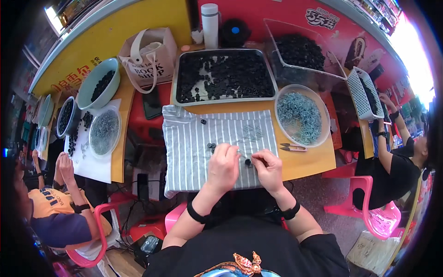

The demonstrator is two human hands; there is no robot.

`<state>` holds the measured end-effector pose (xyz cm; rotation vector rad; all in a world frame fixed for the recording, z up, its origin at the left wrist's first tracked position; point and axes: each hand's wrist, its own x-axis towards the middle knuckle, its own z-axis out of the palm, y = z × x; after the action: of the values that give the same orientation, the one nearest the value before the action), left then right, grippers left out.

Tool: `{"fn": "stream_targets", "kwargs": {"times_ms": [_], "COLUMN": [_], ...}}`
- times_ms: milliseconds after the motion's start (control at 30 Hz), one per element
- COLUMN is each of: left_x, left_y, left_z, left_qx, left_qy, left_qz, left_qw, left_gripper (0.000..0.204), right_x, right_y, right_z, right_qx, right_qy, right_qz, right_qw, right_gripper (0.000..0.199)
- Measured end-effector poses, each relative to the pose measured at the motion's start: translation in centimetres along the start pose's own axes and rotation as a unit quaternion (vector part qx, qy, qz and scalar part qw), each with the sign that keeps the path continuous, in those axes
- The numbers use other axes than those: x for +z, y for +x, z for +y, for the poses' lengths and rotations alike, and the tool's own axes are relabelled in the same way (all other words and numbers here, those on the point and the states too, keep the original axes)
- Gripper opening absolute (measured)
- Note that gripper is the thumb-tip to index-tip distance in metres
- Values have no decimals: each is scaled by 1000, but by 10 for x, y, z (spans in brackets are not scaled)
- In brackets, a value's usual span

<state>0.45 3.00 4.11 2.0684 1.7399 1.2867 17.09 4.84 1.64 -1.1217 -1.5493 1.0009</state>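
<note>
Over a grey-and-white striped cloth [184,157], my left hand [224,167] is closed in a pinch; what its fingertips hold is too small to make out. Just to its right, my right hand [268,170] pinches too, with a small black part [248,162] at its fingertips. Small black pieces [211,146] lie beside my left hand, and one black piece [203,121] lies farther back. Several thin metallic pins or screws [252,133] are spread on the cloth ahead of my hands. The two hands are close together but apart.
Behind the cloth stands a metal tray [226,100] of black parts. To the right are a round tub [326,124] of pins or screws, small snips [293,147] and a clear bin [341,74]. A tote bag [159,55] and white bottle [210,27] stand behind. Co-workers sit either side.
</note>
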Motion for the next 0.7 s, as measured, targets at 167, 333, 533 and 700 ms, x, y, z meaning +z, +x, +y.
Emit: {"fn": "stream_targets", "kwargs": {"times_ms": [167, 333, 533, 700], "left_x": [-25, -29, -26, -24], "left_y": [-4, 3, 5, 7], "left_z": [-15, -40, -45, -44], "left_qx": [-52, -66, -36, -16], "left_qy": [27, 105, 74, 68], "left_qz": [45, -8, -6, -13], "left_qw": [997, 992, 997, 997], "left_gripper": [17, 28, 14, 11], "right_x": [-1, -1, 1, 0], "right_y": [-7, -7, -6, -7], "right_z": [2, -3, -3, 0], "right_qx": [-37, -17, -35, -37], "right_qy": [-5, -11, -6, -12], "right_qz": [34, 17, 19, 19], "right_qw": [999, 1000, 999, 999], "right_gripper": [8, 7, 8, 8]}}
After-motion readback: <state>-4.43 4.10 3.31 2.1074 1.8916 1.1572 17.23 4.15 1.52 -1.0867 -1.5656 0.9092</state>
